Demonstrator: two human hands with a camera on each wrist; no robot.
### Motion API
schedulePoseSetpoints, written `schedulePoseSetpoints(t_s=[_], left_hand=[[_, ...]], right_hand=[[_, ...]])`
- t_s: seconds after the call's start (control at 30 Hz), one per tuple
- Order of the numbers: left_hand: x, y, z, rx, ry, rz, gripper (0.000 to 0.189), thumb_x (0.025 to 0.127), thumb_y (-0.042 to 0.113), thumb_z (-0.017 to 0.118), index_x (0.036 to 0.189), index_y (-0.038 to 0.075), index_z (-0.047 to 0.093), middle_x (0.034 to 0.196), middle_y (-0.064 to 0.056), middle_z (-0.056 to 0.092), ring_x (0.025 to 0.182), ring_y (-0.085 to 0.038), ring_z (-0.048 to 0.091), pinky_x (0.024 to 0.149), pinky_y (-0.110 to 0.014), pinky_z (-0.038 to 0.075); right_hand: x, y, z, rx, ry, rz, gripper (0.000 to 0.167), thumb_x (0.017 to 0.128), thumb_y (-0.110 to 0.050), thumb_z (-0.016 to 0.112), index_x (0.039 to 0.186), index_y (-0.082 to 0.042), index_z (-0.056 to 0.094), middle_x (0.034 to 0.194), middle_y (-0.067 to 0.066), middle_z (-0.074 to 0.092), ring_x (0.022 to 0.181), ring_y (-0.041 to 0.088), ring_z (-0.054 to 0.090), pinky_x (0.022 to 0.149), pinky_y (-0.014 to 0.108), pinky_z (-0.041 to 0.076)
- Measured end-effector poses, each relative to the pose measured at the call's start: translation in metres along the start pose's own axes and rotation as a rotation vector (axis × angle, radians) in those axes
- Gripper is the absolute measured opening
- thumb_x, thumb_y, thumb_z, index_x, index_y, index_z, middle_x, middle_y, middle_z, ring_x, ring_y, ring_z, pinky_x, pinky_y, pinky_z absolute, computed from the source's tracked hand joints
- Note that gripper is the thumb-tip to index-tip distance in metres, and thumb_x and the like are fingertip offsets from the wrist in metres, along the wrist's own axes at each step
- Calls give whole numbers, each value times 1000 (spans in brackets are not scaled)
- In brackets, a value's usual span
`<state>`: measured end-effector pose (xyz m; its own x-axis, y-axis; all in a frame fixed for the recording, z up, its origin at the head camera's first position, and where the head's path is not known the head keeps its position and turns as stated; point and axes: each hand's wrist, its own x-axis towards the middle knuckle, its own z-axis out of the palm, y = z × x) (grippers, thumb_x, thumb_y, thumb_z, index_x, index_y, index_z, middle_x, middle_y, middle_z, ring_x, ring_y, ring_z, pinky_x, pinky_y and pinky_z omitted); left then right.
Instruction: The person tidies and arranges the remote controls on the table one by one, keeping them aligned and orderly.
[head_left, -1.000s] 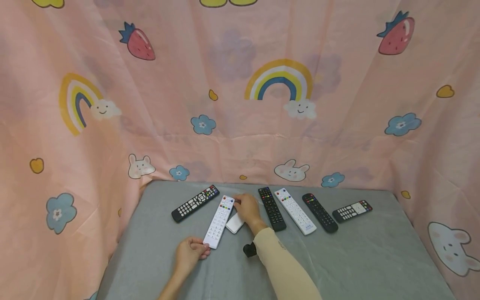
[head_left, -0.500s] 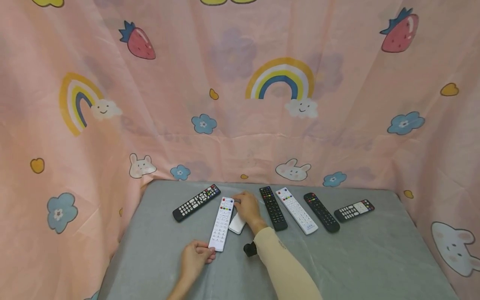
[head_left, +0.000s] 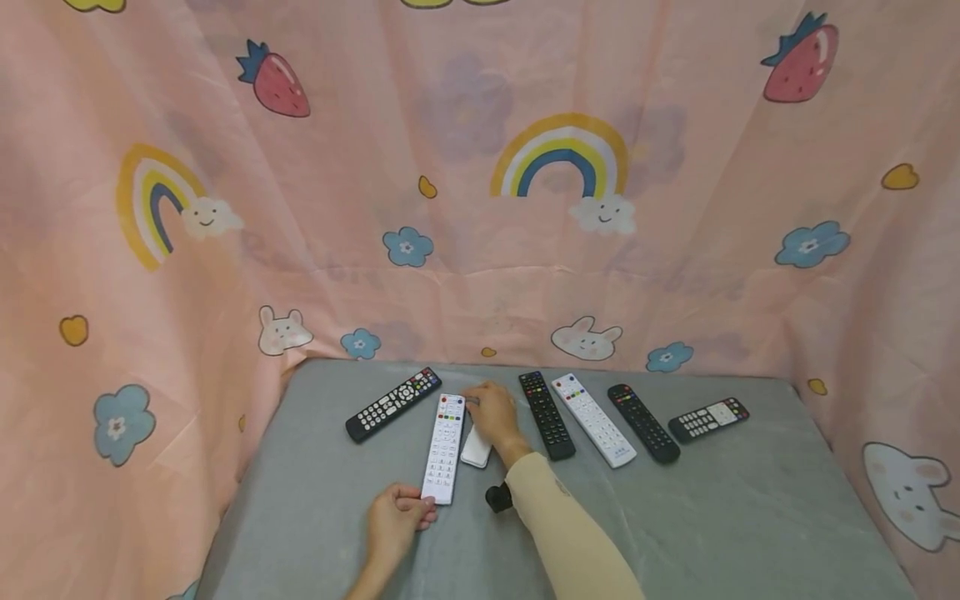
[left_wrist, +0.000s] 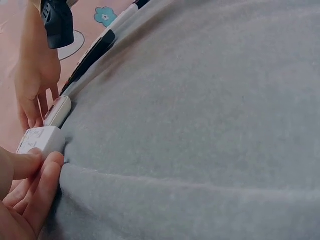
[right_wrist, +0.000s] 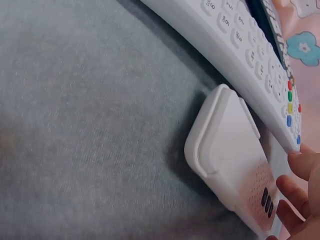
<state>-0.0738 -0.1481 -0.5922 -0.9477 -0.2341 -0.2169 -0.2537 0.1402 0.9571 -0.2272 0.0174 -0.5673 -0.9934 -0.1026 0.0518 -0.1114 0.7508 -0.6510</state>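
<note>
A white remote control (head_left: 444,450) with coloured buttons near its far end lies on the grey cloth. My left hand (head_left: 392,525) pinches its near end between thumb and fingers. At the far right corner of that remote, fingertips of my right hand (head_left: 493,414) hold the tip, seen edge-on in the right wrist view. Beneath the right hand lies a smaller white device (right_wrist: 230,135) with dark oval buttons and a dotted patch, its end close to the hand's other fingers. From the head view, the right hand hides much of this device.
Left of the white remote lies a black remote (head_left: 393,405). To the right, a black remote (head_left: 546,417), a second white remote (head_left: 594,421), another black remote (head_left: 643,423) and a short black one (head_left: 708,421) are spread out. A patterned pink curtain (head_left: 480,275) hangs behind.
The near end of the white remote has swung right with my left hand, so it lies straighter, and a little more of the small device shows. My right hand has barely moved.
</note>
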Motion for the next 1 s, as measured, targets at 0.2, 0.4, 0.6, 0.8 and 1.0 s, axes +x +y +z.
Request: schedulePoseSetpoints(t_s=[0.2, 0.4, 0.6, 0.8, 1.0], left_hand=[[-1, -2, 0, -7, -2, -5, 21, 82, -5, 72, 94, -13, 57, 78, -26, 73, 57, -12, 71, 55, -27, 58], [-6, 0, -1, -17, -8, -8, 23, 81, -5, 73, 94, -14, 57, 79, -27, 73, 58, -15, 72, 54, -28, 58], [-5, -5, -4, 12, -16, -23, 24, 81, -1, 76, 93, -12, 58, 75, -23, 74, 55, -10, 70, 53, -27, 57], [-4, -7, -7, 24, -25, -25, 25, 80, 1, 77, 93, -11, 60, 75, -21, 74, 56, -12, 70, 53, -26, 57], [1, -8, -9, 30, -80, -19, 26, 81, 3, 78, 94, -11, 60, 74, -19, 74, 56, -9, 69, 54, -25, 57]], right_hand=[[0, -1, 4, -22, -3, 5, 23, 91, -13, 67, 112, -19, 75, 117, 9, 68, 113, 30, 58, 104, 52, 39], [-1, -2, 8, 9, -19, 20, 22, 94, -20, 65, 114, -21, 75, 124, 10, 65, 123, 34, 51, 113, 59, 27], [-5, -1, 13, 47, 2, 43, 21, 94, -24, 65, 111, -20, 76, 127, 10, 62, 128, 35, 47, 115, 60, 23], [-3, -1, 20, 35, -5, 66, 21, 94, -24, 65, 112, -22, 75, 129, 7, 60, 129, 32, 45, 117, 56, 20], [-1, -1, 22, -17, 0, 54, 21, 94, -24, 65, 113, -22, 75, 129, 8, 60, 126, 32, 47, 115, 56, 24]])
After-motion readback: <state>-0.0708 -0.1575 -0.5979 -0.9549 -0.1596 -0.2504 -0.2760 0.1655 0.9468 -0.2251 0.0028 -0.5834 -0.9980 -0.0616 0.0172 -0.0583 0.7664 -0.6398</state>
